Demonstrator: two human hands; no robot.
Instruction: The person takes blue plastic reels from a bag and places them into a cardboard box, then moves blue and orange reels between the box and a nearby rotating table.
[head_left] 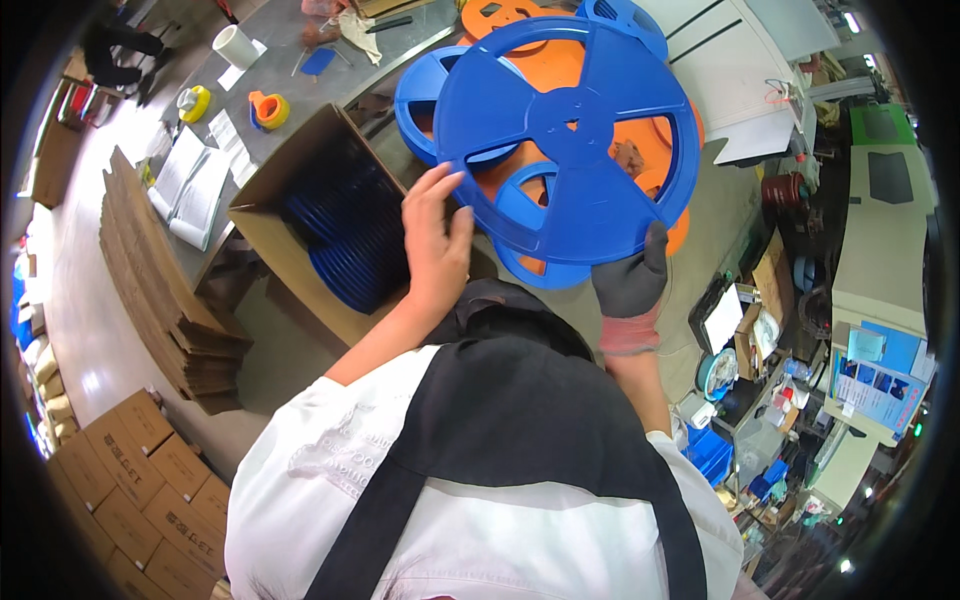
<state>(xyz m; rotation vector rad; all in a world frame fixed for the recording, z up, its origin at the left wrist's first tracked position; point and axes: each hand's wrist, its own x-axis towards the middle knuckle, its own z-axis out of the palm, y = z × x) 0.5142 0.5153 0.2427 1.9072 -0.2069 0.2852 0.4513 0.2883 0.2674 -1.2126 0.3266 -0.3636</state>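
Observation:
A large blue plastic reel [580,130] with wide cut-outs is held up in front of me. My right hand [632,280], in a dark grey glove with a pink cuff, grips its lower right rim, with the thumb on the face. Bare and with fingers apart, my left hand [437,238] is at the reel's left rim; whether the fingertips press on it I cannot tell. Behind the held reel are more blue reels [415,100] and orange reels [497,14], partly hidden. Left of my left hand, an open cardboard box [290,255] contains dark blue reels [355,250] standing on edge.
A grey table [300,130] at the upper left bears yellow and orange tape rolls [270,110], a white roll [235,47] and papers [190,185]. Flattened cardboard [165,290] stands left of the box. Stacked cartons [145,490] fill the lower left. Cluttered shelves [750,400] and machines are on the right.

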